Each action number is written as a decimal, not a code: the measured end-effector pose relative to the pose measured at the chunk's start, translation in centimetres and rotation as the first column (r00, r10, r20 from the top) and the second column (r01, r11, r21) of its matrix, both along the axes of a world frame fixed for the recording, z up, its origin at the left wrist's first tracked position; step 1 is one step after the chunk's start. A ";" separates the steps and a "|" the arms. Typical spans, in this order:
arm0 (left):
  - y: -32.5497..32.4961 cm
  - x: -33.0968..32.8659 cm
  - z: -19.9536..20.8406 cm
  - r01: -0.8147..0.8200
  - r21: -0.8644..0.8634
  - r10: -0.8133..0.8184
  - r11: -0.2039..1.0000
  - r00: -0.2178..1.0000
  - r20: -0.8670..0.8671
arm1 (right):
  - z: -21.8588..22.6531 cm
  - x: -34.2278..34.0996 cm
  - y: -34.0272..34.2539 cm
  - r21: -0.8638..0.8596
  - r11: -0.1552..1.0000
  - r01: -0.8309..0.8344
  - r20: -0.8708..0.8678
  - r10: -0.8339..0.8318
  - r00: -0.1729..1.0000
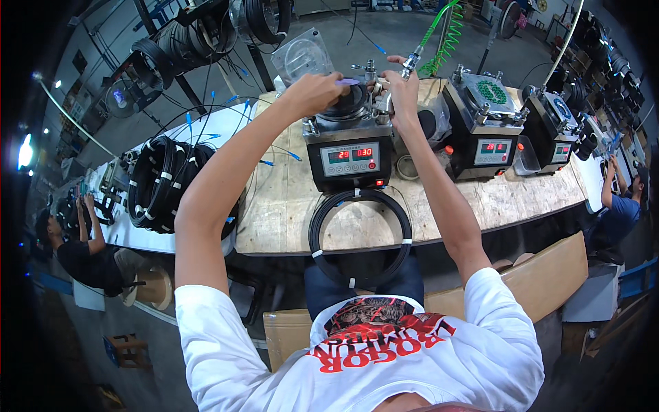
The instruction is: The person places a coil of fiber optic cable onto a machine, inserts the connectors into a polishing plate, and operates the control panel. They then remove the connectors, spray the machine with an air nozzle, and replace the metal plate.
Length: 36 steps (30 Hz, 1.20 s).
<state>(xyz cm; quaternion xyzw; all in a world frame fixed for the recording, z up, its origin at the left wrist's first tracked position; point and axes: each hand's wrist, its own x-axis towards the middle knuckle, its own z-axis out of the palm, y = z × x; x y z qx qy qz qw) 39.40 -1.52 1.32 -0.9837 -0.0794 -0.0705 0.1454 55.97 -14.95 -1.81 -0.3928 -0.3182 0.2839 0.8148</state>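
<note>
My left hand (pixel 312 95) reaches over the top of a black polishing machine (pixel 350 163) with a red-lit display. Its fingers are closed on a small, flat purple piece (pixel 348 82) above the machine's round dark plate (pixel 345 103). On the far right side of the same machine is my right hand (pixel 403 93), curled around a metal air gun (pixel 410 63) on a green coiled hose (pixel 435 27). Part of its grip is hidden. A clear round-marked cover plate (pixel 303 56) stands tilted behind my left hand.
A coil of black cable (pixel 360 278) hangs at the table's front edge, below the machine. More black coils (pixel 165 182) with blue-tipped ends lie left. Two similar machines (pixel 484 130) stand right, near a red-capped bottle (pixel 447 152). Other people (pixel 82 257) work at both sides.
</note>
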 end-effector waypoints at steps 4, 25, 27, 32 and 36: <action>-0.2 -1.2 -0.3 0.062 -0.226 0.016 0.972 0.944 0.328 | 0.0 -0.4 2.4 0.020 0.992 0.126 0.049 -0.126 0.991; -0.6 -4.5 -0.4 0.039 -0.333 0.250 0.942 0.582 0.774 | -0.1 -1.7 5.1 0.103 0.962 0.254 -0.059 -0.249 0.967; -1.0 -4.5 -0.7 0.066 -0.269 0.180 0.961 0.588 0.788 | -0.2 -0.3 4.3 0.097 0.980 0.174 -0.081 -0.167 0.983; -1.9 -4.1 -1.2 -0.089 -0.197 0.165 0.976 0.897 0.411 | 0.6 2.3 1.1 0.104 0.994 0.014 -0.098 -0.004 0.995; -1.6 -2.7 -2.2 -0.052 -0.185 0.092 0.981 0.971 0.219 | 0.0 4.6 -0.3 0.088 0.996 -0.007 -0.089 0.015 0.996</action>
